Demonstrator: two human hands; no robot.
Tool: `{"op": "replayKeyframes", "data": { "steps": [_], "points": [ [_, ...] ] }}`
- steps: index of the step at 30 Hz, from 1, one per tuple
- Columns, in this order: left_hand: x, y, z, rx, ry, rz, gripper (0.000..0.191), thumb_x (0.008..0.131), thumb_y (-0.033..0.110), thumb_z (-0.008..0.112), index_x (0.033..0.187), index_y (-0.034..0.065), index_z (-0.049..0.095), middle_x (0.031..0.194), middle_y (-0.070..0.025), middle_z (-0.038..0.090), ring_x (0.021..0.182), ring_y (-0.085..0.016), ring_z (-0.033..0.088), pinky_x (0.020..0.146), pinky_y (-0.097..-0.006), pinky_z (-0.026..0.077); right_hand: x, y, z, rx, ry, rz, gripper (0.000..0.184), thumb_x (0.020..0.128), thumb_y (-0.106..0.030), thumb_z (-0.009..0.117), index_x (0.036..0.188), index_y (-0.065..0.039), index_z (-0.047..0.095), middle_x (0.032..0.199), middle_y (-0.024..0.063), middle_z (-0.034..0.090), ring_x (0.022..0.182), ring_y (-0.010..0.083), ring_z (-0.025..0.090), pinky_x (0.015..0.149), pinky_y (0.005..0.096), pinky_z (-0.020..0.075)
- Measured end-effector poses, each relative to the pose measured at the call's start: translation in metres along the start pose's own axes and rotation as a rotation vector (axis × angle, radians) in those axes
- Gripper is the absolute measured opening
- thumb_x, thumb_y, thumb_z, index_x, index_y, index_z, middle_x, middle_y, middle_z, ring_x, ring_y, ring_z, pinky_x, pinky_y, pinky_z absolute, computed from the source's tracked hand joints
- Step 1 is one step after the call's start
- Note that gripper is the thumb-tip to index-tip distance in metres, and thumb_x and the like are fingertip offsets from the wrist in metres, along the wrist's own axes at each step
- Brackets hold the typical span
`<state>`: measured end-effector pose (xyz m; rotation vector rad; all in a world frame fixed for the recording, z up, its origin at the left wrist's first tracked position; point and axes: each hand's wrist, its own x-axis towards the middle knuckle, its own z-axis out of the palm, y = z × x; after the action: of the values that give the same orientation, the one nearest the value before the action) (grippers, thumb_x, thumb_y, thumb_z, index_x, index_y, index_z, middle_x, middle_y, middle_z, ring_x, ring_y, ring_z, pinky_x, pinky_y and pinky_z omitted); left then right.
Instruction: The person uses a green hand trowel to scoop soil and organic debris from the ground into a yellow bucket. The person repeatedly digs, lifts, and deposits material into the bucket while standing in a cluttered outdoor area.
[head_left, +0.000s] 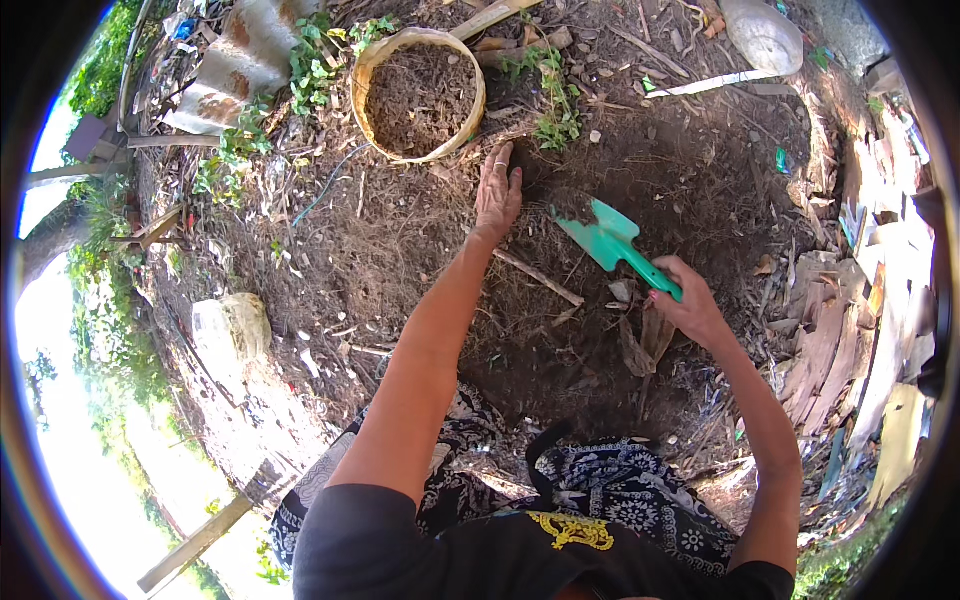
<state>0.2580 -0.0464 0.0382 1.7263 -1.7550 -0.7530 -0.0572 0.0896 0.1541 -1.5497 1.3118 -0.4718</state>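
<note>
My right hand is closed around the handle of a green garden trowel, whose blade points up and left, with dark soil on its tip. My left hand lies on the soil with its fingers stretched away from me and a ring on one finger; whether it holds anything is not visible. Just beyond and to the left of its fingertips stands a round, pale yellowish tub filled with brown soil and plant debris. A thin stick lies on the dark ground between my forearms.
A rusty corrugated metal sheet lies at the upper left, near green vines. A clear plastic bottle is at the upper right. Bark and wood pieces line the right side. A pale plastic container rests at left.
</note>
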Motion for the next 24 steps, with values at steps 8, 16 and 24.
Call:
{"op": "replayKeyframes", "data": {
  "steps": [8, 16, 24],
  "points": [
    [0.017, -0.002, 0.028, -0.042, 0.044, 0.037, 0.051, 0.099, 0.03, 0.038, 0.146, 0.0137, 0.03, 0.147, -0.0155, 0.033, 0.137, -0.034, 0.028, 0.114, -0.0457, 0.019, 0.096, 0.017, 0.053, -0.129, 0.238, -0.188, 0.044, 0.089, -0.012, 0.059, 0.133, -0.012, 0.052, 0.097, 0.0244, 0.066, 0.077, 0.0328, 0.067, 0.071, 0.0374, 0.0524],
    [0.009, 0.002, 0.016, -0.085, 0.083, -0.054, 0.045, 0.1, 0.032, 0.035, 0.14, 0.0122, 0.04, 0.14, -0.0171, 0.041, 0.131, -0.034, 0.036, 0.11, -0.0415, 0.028, 0.074, -0.016, 0.044, -0.807, 0.014, -0.169, 0.064, 0.086, -0.012, 0.061, 0.144, -0.02, 0.035, 0.08, 0.0214, 0.061, 0.062, 0.0323, 0.061, 0.052, 0.0448, 0.0494],
    [0.003, -0.005, -0.01, -0.119, 0.039, -0.074, 0.049, 0.1, 0.041, 0.032, 0.137, 0.0125, 0.046, 0.139, -0.0167, 0.043, 0.129, -0.034, 0.039, 0.109, -0.0417, 0.03, 0.008, -0.065, -0.03, 0.358, -0.17, 0.325, 0.04, 0.094, -0.011, 0.053, 0.134, -0.016, 0.053, 0.063, 0.0017, 0.051, 0.046, 0.0077, 0.045, 0.041, 0.0259, 0.0371]
  ]
}}
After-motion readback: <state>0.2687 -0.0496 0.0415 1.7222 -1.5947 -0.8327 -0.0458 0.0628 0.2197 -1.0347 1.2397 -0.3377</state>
